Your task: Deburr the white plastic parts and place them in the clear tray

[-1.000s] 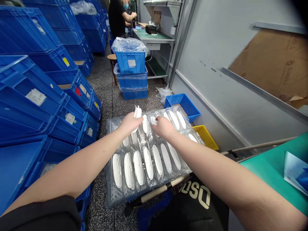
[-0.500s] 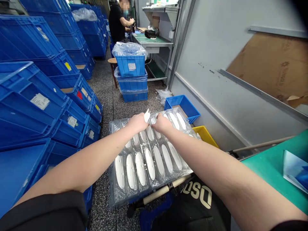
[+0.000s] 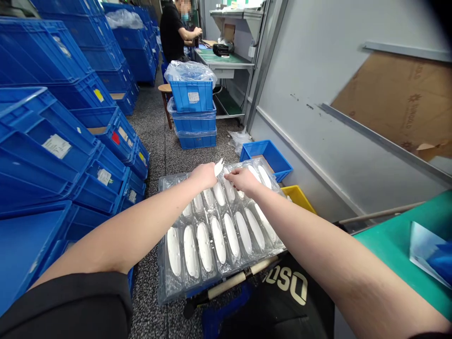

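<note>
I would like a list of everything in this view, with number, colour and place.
clear plastic blister tray: one, transparent, in front of the person
white oblong parts: many, white, in the tray's cavities
stacked plastic crates: many, blue, along the left side
small open crate: one, blue, on the floor beyond the tray
yellow crate: one, yellow, beside the small crate
workbench: one, green top, far end
co-worker: one, black shirt, at the workbench
left hand: one, bare, holding a white piece above the tray
right hand: one, bare, fingertips on the white oblong parts

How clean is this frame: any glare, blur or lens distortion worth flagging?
Head view: the wide lens bends the wall rail and blue stacking crates; glare streaks the clear plastic tray; the top right corner darkens; the left hand, its white piece and the right hand look sharp.
</note>
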`<action>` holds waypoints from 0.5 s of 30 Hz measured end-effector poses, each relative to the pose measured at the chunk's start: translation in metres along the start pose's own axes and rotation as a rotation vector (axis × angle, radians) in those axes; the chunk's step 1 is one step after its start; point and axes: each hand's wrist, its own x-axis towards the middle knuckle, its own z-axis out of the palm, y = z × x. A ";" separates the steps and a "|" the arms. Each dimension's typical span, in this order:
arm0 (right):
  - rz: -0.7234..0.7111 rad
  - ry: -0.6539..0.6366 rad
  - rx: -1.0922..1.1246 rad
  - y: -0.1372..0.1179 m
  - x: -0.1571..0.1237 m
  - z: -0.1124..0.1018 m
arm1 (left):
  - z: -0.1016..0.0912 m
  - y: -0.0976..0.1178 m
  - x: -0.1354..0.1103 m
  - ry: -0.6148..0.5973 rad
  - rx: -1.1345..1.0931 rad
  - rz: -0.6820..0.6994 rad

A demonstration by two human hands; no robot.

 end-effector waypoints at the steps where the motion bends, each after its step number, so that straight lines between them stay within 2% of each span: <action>1: -0.010 0.010 0.033 -0.001 -0.003 -0.003 | 0.000 0.001 0.001 -0.003 -0.026 -0.005; 4: -0.033 0.032 0.121 -0.004 -0.015 -0.011 | -0.005 0.001 0.006 0.008 -0.131 -0.032; 6: -0.045 0.023 0.163 -0.006 -0.024 -0.011 | -0.015 -0.002 0.007 0.010 -0.228 -0.057; 9: -0.061 -0.006 0.197 -0.009 -0.032 -0.003 | -0.041 -0.012 0.004 -0.014 -0.394 -0.092; 13: -0.092 -0.009 0.206 -0.016 -0.033 0.017 | -0.084 -0.037 -0.006 -0.052 -0.534 -0.121; 15: -0.117 -0.003 0.187 -0.019 -0.030 0.029 | -0.093 -0.049 -0.011 -0.042 -0.550 -0.153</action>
